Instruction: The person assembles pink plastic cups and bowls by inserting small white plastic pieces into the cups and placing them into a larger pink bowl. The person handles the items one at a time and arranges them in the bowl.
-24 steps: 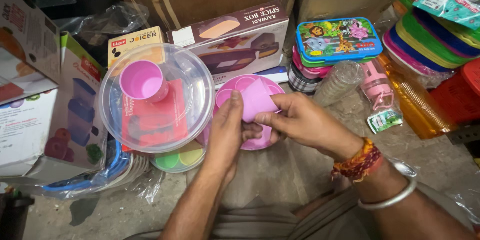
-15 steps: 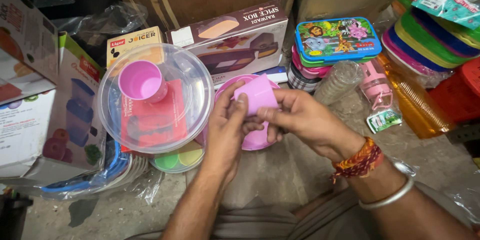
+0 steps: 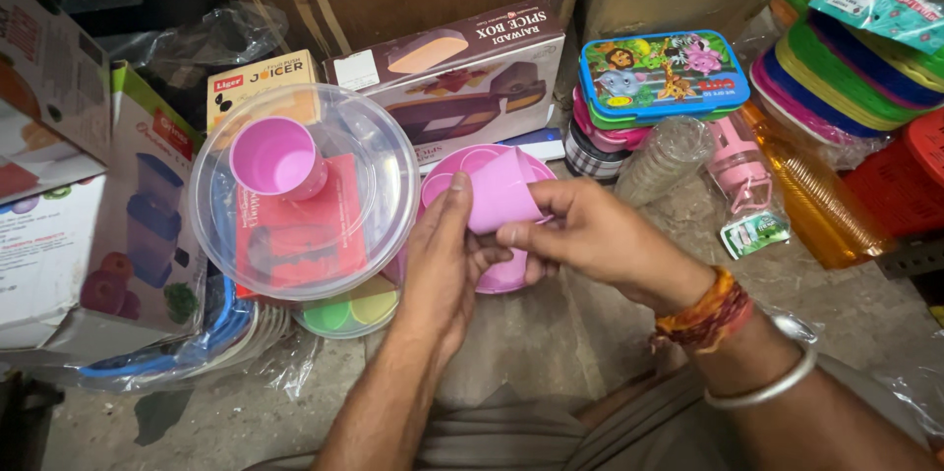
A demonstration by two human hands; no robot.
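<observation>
A small pink plastic cup (image 3: 500, 194) lies on its side between both my hands, above a round pink tray (image 3: 497, 274) with cup wells. My right hand (image 3: 590, 235) pinches the cup from the right. My left hand (image 3: 442, 260) steadies it from the left, thumb against its wall. To the left a clear round lid (image 3: 364, 147) lies upturned on a stack, and a second pink cup (image 3: 277, 158) stands upright on it over a red paper insert.
Cardboard product boxes (image 3: 462, 78) stand behind and at the left (image 3: 59, 225). A cartoon lunch box (image 3: 661, 73) tops a stack at the right. Beside it are a pink bottle (image 3: 739, 171), an orange bottle (image 3: 821, 210), coloured lids (image 3: 846, 68) and a red basket (image 3: 910, 181).
The pink cup has been lifted off the pink tray and tipped onto its side between my hands. The clear lid with the other cup has not moved.
</observation>
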